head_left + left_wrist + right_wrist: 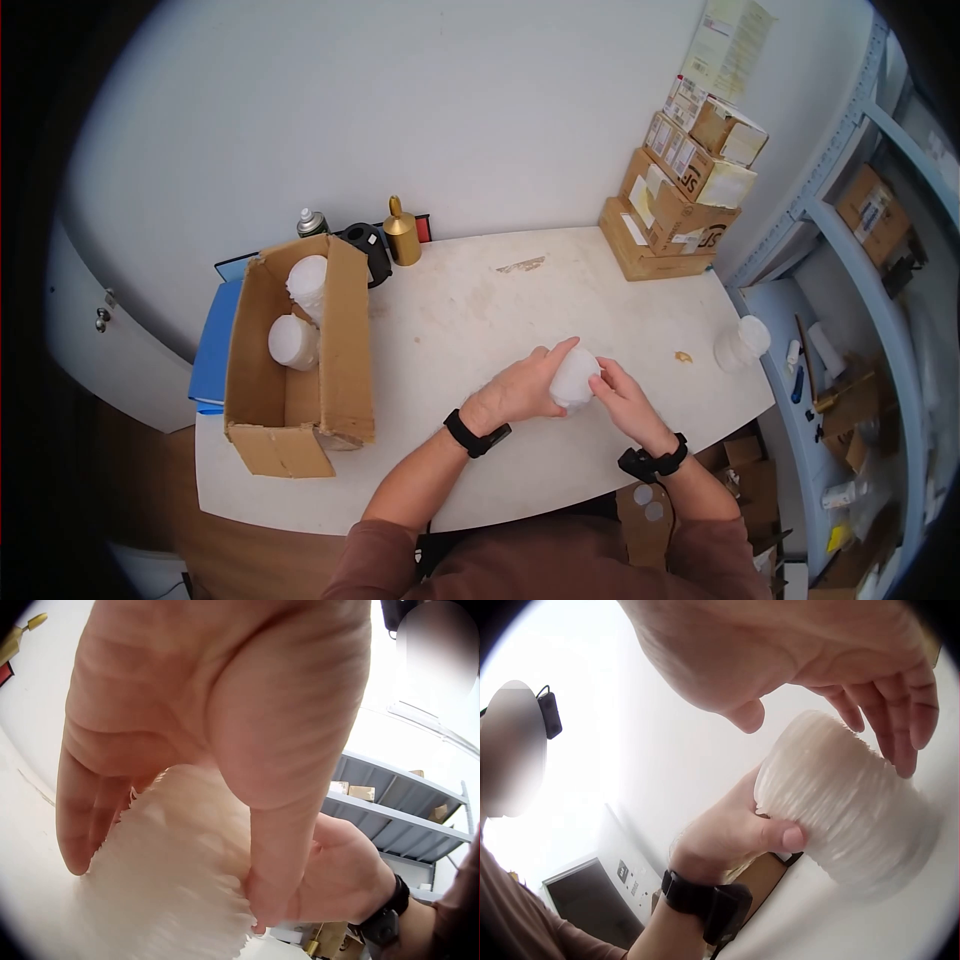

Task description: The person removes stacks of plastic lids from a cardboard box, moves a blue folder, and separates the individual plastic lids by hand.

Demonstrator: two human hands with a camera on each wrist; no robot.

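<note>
A white, ridged, roll-like object (575,379) is held over the table (470,330). My left hand (522,388) grips it, with the thumb on one side and the fingers round the other, as the left wrist view shows on the roll (172,862). At its right side is my right hand (628,402). In the right wrist view that hand (802,652) spreads over the roll (847,795), fingertips at its far side and thumb apart from it; whether the fingertips touch cannot be told.
An open cardboard box (347,350) at the left contains white rolls (293,342). Behind it stand a gold bottle (401,238) and a spray can (312,223). Stacked boxes (660,225) fill the back right corner. Another white roll (741,344) stands near the right edge, beside shelving (850,250).
</note>
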